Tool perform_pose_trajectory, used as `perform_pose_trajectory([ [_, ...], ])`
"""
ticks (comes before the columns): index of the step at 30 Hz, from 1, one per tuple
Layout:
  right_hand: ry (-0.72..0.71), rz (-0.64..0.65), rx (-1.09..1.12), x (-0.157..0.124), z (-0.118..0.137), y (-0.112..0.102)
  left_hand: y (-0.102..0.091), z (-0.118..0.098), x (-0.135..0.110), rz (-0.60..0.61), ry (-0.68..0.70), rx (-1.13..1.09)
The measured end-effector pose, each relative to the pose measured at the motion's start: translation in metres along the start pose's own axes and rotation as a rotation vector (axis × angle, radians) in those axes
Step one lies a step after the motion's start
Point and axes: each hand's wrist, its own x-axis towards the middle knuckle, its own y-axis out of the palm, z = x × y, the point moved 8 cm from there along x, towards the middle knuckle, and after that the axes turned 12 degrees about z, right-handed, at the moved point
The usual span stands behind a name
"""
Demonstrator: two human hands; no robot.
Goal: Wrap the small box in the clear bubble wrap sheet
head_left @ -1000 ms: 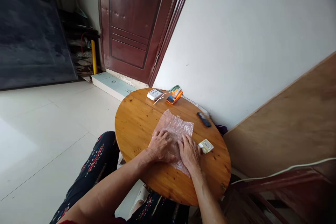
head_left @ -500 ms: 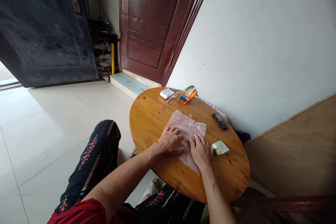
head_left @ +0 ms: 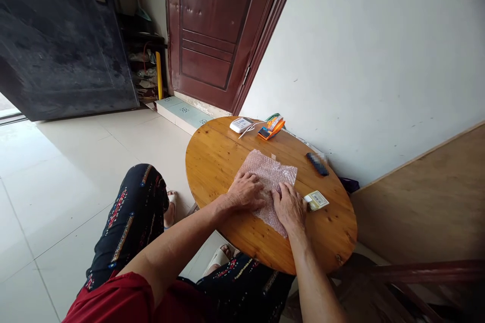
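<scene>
A sheet of pinkish bubble wrap [head_left: 265,169] lies on the round wooden table [head_left: 212,161] in front of me. My left hand [head_left: 248,193] rests palm down on its left side, fingers stretched out over the plastic. On its right side my right hand [head_left: 290,208] lies flat too, fingers extended. Neither hand grips anything. Just right of my right hand is a small printed card [head_left: 317,200], its left part covered by the hand. Whether something lies under the bubble wrap I cannot tell.
At the table's far side are a white box-like device [head_left: 241,125] with a white cord and an orange tape dispenser [head_left: 272,128]. A dark object [head_left: 317,164], partly blurred out, lies near the right edge. The white wall [head_left: 364,60] stands close behind the table.
My view has tilted slightly downward, so the table appears higher in the picture. Both hands stay flat on the bubble wrap, with hardly any movement.
</scene>
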Motion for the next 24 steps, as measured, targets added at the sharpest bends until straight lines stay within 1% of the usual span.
perform_pose_trajectory([
  [5,-0.010,-0.015,0.021,-0.0012,0.0026,-0.0022,-0.0018,0.0028,-0.0005,-0.023,-0.002,-0.011],
  [10,-0.011,-0.009,0.031,-0.0032,0.0060,-0.0039,-0.0022,0.0069,-0.0006,-0.019,-0.005,-0.025],
  [20,-0.021,-0.035,0.029,-0.0047,0.0080,-0.0049,-0.0021,0.0097,-0.0002,-0.029,-0.046,-0.012],
  [24,-0.008,-0.036,0.028,-0.0050,0.0077,-0.0055,-0.0018,0.0089,0.0002,-0.036,-0.018,-0.026],
])
